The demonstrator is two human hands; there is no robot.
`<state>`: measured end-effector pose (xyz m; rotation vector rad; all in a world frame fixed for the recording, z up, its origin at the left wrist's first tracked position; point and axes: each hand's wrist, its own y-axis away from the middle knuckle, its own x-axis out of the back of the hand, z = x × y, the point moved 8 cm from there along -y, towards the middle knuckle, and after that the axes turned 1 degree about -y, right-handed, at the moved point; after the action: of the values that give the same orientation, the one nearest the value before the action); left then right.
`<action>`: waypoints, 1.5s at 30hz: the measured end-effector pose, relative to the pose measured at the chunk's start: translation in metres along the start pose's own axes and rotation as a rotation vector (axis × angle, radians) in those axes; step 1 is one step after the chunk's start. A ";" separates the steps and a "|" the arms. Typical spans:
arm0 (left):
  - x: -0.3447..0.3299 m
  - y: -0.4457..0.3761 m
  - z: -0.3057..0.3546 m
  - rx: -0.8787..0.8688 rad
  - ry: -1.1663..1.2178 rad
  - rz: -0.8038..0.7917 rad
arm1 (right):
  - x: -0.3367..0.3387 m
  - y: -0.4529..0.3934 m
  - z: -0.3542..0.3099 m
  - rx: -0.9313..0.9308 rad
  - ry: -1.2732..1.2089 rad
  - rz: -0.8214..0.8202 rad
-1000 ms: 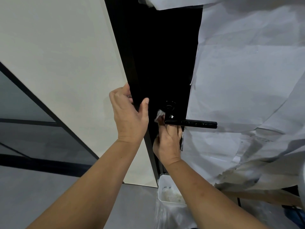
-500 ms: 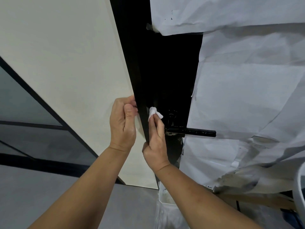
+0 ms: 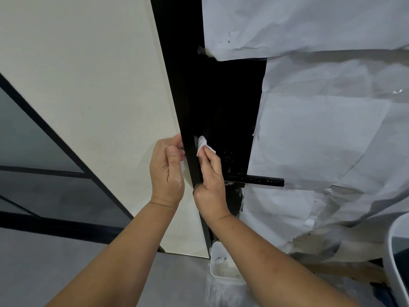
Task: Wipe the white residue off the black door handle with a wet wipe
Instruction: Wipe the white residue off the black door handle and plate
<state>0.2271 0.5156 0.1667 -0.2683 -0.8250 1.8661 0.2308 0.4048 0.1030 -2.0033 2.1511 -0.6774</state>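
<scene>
Cream wall panel (image 3: pixel 93 103) filling the left side, black trim lines and grey glass (image 3: pixel 33 138) at far left. White paper sheets (image 3: pixel 321 120) taped over the right side, crumpled, overlapping. Black door (image 3: pixel 223 96) between them, narrow strip bare. Grey floor (image 3: pixel 66 262) below. White tub (image 3: pixel 223 269) on floor at door foot, pale stuff inside. White curved rim (image 3: pixel 396 251) at bottom right edge.

Left hand (image 3: pixel 167 173) at door edge, fingers curled round the edge, gripping. White smears on its heel. Right hand (image 3: pixel 211 176) on door face, fingertips pinching wet wipe (image 3: pixel 202 145), pressing it on the black just inside the edge, above and left of the handle. Black door handle (image 3: pixel 256 181) sticking out to the right, horizontal, apart from wipe; inner end hidden behind right hand. White residue (image 3: pixel 232 184) under the handle base. Round lock piece (image 3: pixel 228 156) above handle, beside right-hand fingers.
</scene>
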 end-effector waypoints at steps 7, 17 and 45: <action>0.002 0.001 0.002 0.032 -0.001 0.015 | 0.001 0.004 -0.003 -0.140 -0.124 -0.032; 0.001 0.005 0.000 0.026 0.004 0.055 | -0.005 0.021 0.017 -0.192 0.026 -0.131; 0.005 -0.010 -0.010 -0.042 -0.098 0.110 | -0.004 0.024 0.023 -0.313 -0.006 -0.159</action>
<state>0.2377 0.5264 0.1663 -0.2543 -0.9339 1.9791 0.2183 0.4040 0.0724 -2.3467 2.2277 -0.3683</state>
